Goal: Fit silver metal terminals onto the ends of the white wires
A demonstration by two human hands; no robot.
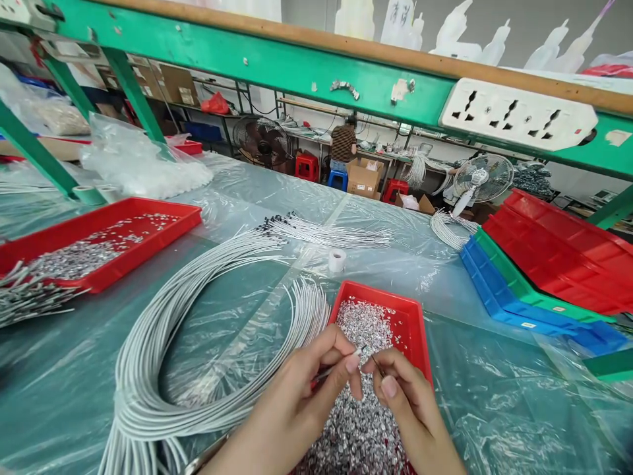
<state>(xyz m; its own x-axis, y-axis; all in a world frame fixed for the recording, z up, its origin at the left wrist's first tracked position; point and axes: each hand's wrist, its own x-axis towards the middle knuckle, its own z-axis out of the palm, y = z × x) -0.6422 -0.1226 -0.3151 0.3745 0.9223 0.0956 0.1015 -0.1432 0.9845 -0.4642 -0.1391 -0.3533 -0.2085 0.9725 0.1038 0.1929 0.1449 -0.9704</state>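
My left hand (pixel 301 396) pinches the end of a thin white cable (pixel 326 373) between thumb and fingers, its tip pointing right. Close beside it, my right hand (pixel 410 406) pinches a tiny metal piece (pixel 374 361) near that cable tip. Both hands hover over a small red tray (pixel 413 316) heaped with small silver metal terminals (pixel 361 422). A big bundle of white cables (pixel 163 343) loops over the plastic-covered table to the left of my hands.
Another red tray (pixel 163 231) with silver parts lies at the left. A small roll of white tape (pixel 337 260) stands behind the tray. Stacked red, green and blue trays (pixel 539 277) sit at the right. A green frame with a power strip (pixel 517 113) crosses overhead. A person sits far back.
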